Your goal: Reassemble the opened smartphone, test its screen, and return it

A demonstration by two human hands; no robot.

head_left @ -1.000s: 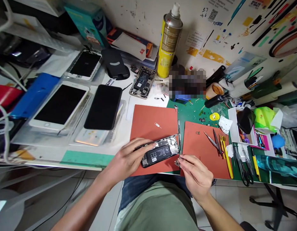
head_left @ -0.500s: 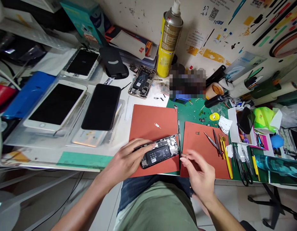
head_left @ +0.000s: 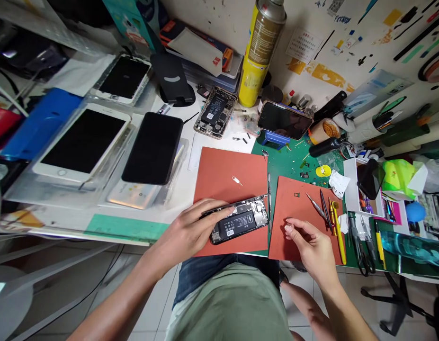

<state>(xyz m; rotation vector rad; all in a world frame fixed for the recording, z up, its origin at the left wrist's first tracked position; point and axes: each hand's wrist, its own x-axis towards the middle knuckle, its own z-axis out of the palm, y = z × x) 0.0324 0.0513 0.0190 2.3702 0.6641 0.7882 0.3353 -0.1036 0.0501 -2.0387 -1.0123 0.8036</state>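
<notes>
My left hand (head_left: 187, 229) grips the left end of an opened phone (head_left: 256, 213), its black battery and circuit parts facing up. The phone lies tilted over the left reddish-brown mat (head_left: 219, 163). Over the right mat (head_left: 285, 201), my right hand (head_left: 313, 246) has thumb and fingertips pinched together; anything between them is too small to make out. A SIM eject pin (head_left: 237, 181) rests above the phone. Near the top of the right mat lies a tiny SIM tray (head_left: 296, 194). A thin metal tool (head_left: 269, 199) lies between the mats.
Tweezers (head_left: 317, 207), a yellow brush (head_left: 338, 234) and scissors (head_left: 363, 258) lie at right. Further back are another opened phone (head_left: 215, 113), a propped phone (head_left: 285, 121) and a spray can (head_left: 260, 57). A black phone (head_left: 153, 147) and a white phone (head_left: 84, 142) lie left.
My right hand has moved right, away from the opened phone's end, its fingertips still pinched. My left hand keeps its hold on the phone. The camera view has shifted slightly.
</notes>
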